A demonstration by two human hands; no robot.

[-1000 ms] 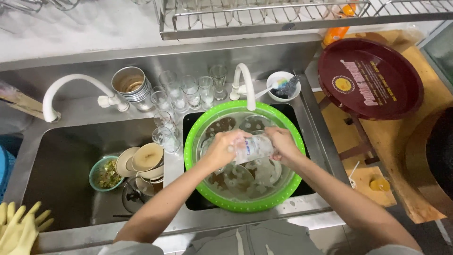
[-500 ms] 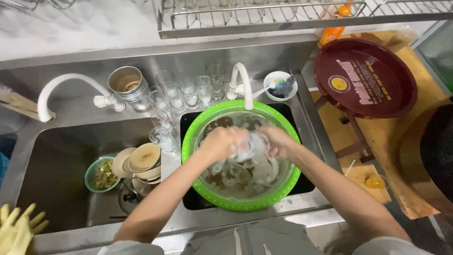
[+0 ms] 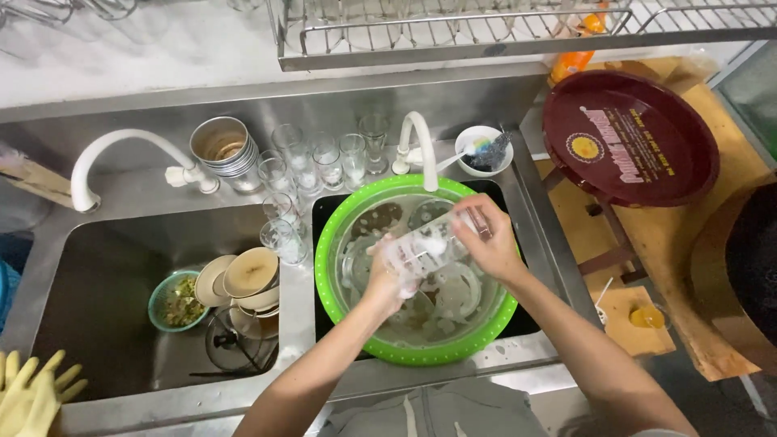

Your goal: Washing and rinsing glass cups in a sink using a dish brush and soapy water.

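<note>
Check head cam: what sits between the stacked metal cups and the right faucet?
In the head view, a cluster of clear empty glasses stands on the sink ledge between the stacked metal cups and the right faucet.

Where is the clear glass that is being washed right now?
In the head view the soapy clear glass lies tilted between the left hand and the right hand, over the green basin in the right sink bowl, below the white tap.
</note>
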